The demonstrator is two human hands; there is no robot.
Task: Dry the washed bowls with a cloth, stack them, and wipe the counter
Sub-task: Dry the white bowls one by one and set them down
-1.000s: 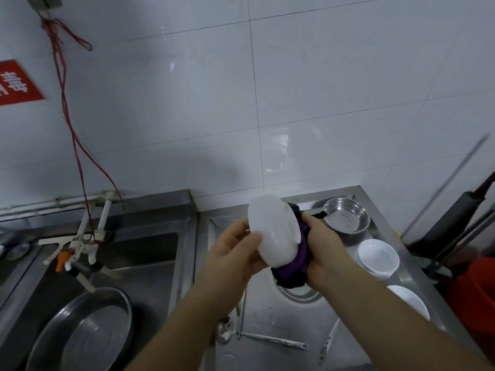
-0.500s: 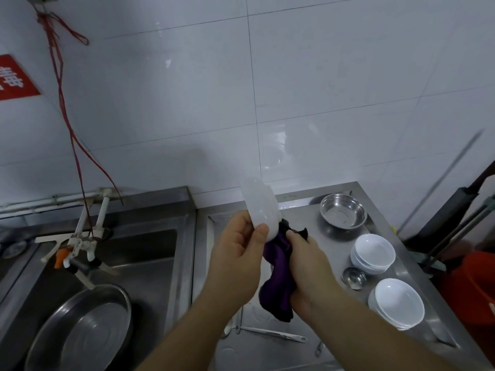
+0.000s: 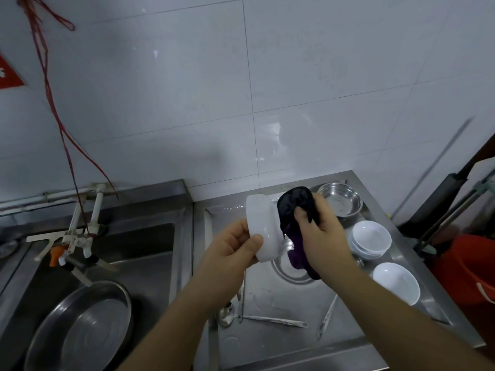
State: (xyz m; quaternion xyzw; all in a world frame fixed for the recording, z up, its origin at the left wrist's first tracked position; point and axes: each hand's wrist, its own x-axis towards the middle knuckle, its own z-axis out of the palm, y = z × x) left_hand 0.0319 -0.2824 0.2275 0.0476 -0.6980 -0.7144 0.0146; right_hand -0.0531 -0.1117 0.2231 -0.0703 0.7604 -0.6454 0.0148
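At frame center I hold a bowl [image 3: 263,231] in my left hand [image 3: 230,250], cloth [image 3: 297,210] in my right hand [image 3: 321,231], above the counter [image 3: 281,344]. Stacked bowls [image 3: 371,238] sit right; the sink [image 3: 128,253] lies lower left, a basin [image 3: 80,328] in it.

Bowl [image 3: 263,231] inside: turned away from the camera, not visible.
Cloth [image 3: 297,207] lower part: hidden behind the right hand [image 3: 321,234].
Red sign [image 3: 8,76]: cut by the left edge, text unreadable.
Orange bucket [image 3: 466,271]: cut by the right edge.
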